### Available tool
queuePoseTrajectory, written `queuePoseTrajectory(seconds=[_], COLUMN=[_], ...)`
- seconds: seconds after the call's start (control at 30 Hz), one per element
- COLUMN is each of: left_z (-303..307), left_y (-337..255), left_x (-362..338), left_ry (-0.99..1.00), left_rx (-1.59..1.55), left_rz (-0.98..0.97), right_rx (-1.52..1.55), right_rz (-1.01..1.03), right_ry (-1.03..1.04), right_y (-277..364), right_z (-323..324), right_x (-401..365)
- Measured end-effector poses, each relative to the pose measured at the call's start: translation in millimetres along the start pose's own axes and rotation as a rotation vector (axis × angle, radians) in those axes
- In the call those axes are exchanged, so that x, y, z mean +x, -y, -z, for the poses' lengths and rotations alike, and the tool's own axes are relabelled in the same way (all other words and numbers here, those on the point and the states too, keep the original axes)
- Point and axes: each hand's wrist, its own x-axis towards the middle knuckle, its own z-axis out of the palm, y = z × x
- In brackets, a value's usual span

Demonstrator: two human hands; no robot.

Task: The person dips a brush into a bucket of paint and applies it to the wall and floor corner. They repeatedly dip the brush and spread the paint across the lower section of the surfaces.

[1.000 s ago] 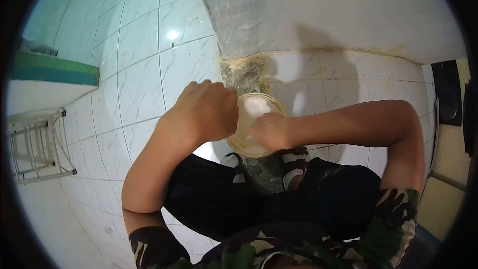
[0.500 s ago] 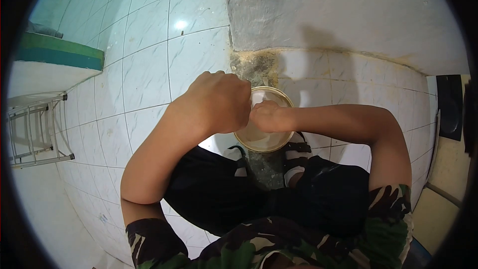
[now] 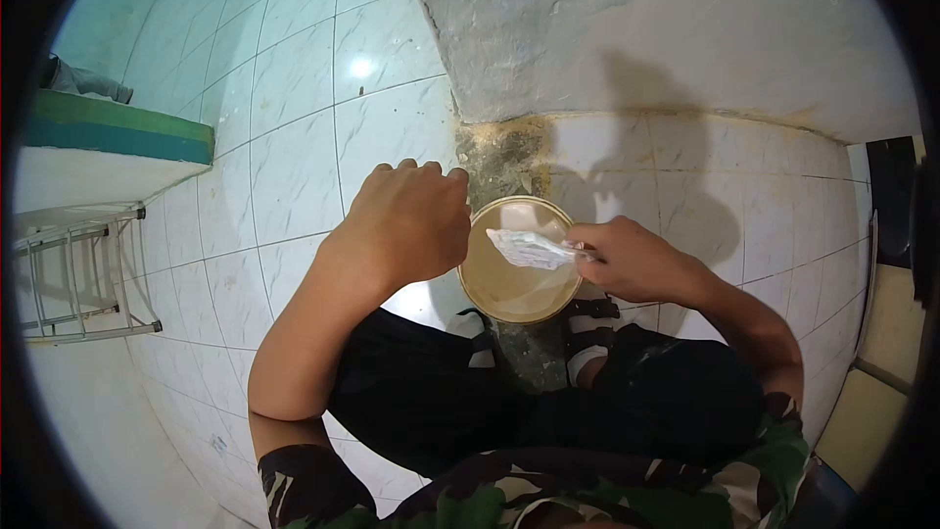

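A round bucket [image 3: 529, 312] with pale material inside stands on the floor between my feet. My right hand [image 3: 632, 260] is closed around the handle of a white-coated flat tool [image 3: 531, 249], which is over the bucket's opening. At the bucket's left side is my left hand [image 3: 406, 225], back up, with its fingers curled; what they hold, if anything, is hidden beneath the hand.
White tiles [image 3: 294, 171] cover the floor, with a rough grey patch [image 3: 504, 162] behind the bucket. A grey wall [image 3: 666, 29] rises ahead. At the left are a metal ladder [image 3: 83, 274] and a green-edged ledge [image 3: 127, 127]. My sandaled feet flank the bucket.
My right hand has moved right and out of the bucket, bringing the white-coated tool into view. My left hand is slightly further left. The camera view has shifted a little.
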Motion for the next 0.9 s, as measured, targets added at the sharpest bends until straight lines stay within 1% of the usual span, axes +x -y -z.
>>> queuePoseTrajectory(seconds=[0.07, 0.1, 0.17, 0.2, 0.27, 0.4, 0.47, 0.5, 0.57, 0.6, 0.63, 0.73, 0.77, 0.83, 0.9], left_z=[0, 1, -2, -3, -4, -4, -6, -7, -6, -4, -3, -2, -1, 0, 2], left_y=[-2, -5, -6, -6, -8, -11, -9, -9, -10, -12, -12, -14, -14, -14, -15], left_x=[6, 12, 16, 18, 22, 28, 31, 31, 33, 35, 36, 39, 39, 38, 39], left_ry=[-0.009, -0.012, 0.003, 0.002, -0.007, -0.003, 0.006, -0.011, 0.052, 0.11, 0.099, 0.214, 0.213, 0.213, 0.215], left_rx=[-0.002, 0.008, 0.008, 0.013, 0.017, 0.013, 0.007, 0.02, 0.002, 0.004, 0.009, -0.011, -0.01, 0.001, -0.004], left_rz=[0.009, 0.002, 0.026, 0.021, 0.001, 0.013, -0.014, 0.002, -0.009, 0.002, 0.019, 0.053, 0.053, 0.048, 0.05], right_rx=[0.225, 0.229, 0.518, 0.522, 0.772, 0.687, 0.378, 0.368, 0.499, 0.451, 0.443, 0.506, 0.505, 0.382, 0.429], right_rz=[-0.026, -0.025, -0.084, -0.084, -0.083, -0.014, 0.162, 0.187, 0.083, 0.111, 0.13, 0.074, 0.076, 0.124, 0.119], right_ry=[-0.053, -0.066, 0.001, -0.004, 0.015, -0.054, -0.151, -0.155, -0.085, -0.096, -0.092, -0.055, -0.056, -0.03, -0.032], right_y=[-24, -41, -66, -71, -79, -95, -112, -113, -113, -115, -116, -110, -109, -109, -107], right_z=[-3, -3, -6, -5, -1, -14, -23, -22, -19, -19, -19, -16, -15, -13, -12], right_x=[-7, -11, -14, -16, -19, -15, -10, -11, -10, -9, -8, -10, -10, -10, -11])
